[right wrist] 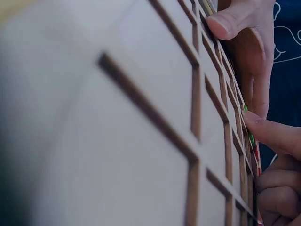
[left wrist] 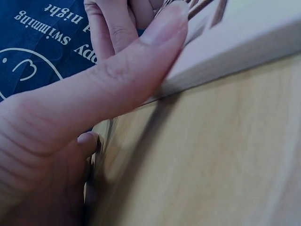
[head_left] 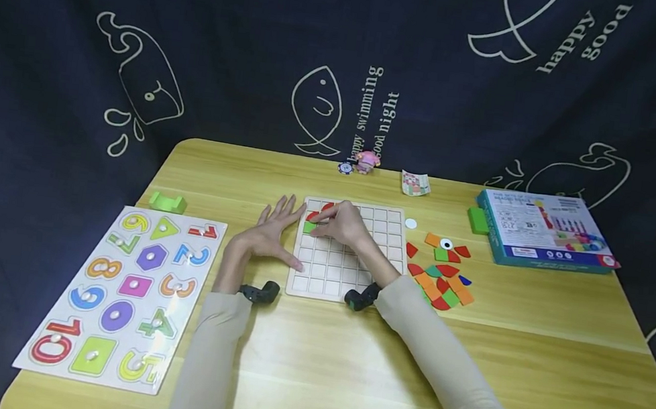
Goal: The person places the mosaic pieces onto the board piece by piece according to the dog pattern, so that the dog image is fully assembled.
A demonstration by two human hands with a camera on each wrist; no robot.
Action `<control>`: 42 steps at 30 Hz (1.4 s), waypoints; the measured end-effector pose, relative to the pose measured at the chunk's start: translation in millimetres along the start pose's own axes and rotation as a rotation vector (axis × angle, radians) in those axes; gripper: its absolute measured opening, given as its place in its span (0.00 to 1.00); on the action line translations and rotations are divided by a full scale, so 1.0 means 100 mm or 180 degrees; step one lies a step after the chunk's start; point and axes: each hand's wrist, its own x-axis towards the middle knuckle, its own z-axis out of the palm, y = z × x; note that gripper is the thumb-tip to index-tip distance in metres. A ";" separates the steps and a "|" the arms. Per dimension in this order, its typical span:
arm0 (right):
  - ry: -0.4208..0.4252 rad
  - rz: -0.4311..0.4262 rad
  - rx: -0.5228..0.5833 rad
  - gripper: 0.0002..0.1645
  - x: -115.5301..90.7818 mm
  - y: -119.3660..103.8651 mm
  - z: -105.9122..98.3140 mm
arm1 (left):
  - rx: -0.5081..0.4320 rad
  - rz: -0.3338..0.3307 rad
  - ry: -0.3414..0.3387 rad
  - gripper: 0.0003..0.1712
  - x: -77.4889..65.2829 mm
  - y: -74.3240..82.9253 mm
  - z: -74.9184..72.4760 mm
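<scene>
A white grid board (head_left: pixel 318 286) with square cells lies in the middle of the table. My left hand (head_left: pixel 266 234) is spread at its left side, with the thumb (left wrist: pixel 122 70) resting on the board's edge. My right hand (head_left: pixel 345 223) reaches over the upper left cells, thumb and index finger at a small green tile (head_left: pixel 309 228). In the right wrist view a fingertip touches this green tile (right wrist: pixel 245 108) while the other fingers are curled. Red rounded pieces (head_left: pixel 312 216) sit in cells just above it, partly covered by the fingers.
Loose orange, red and green pieces (head_left: pixel 429 287) lie right of the board, with a white disc (head_left: pixel 411 223). A number puzzle board (head_left: pixel 129 300) is at left, a green block (head_left: pixel 167 202) behind it. A boxed toy (head_left: pixel 546 229) stands at right; a pink figurine (head_left: pixel 367 162) at back.
</scene>
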 end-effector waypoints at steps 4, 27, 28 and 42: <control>-0.0157 -0.0024 0.0206 0.20 0.00 0.05 0.00 | 0.0041 0.0026 -0.0005 0.78 0.01 0.00 0.00; -0.0017 0.0565 -0.0095 0.21 -0.90 1.01 -1.37 | 0.0057 -0.0059 0.0032 0.78 -0.01 -0.05 -0.01; 0.0014 0.0582 -0.0129 0.20 -0.90 1.02 -1.37 | 0.0064 -0.0055 0.0030 0.78 0.00 -0.04 0.00; -0.0084 0.0669 -0.0325 0.19 -1.11 1.20 -1.45 | 0.0060 0.0001 0.0049 0.78 0.02 -0.01 0.07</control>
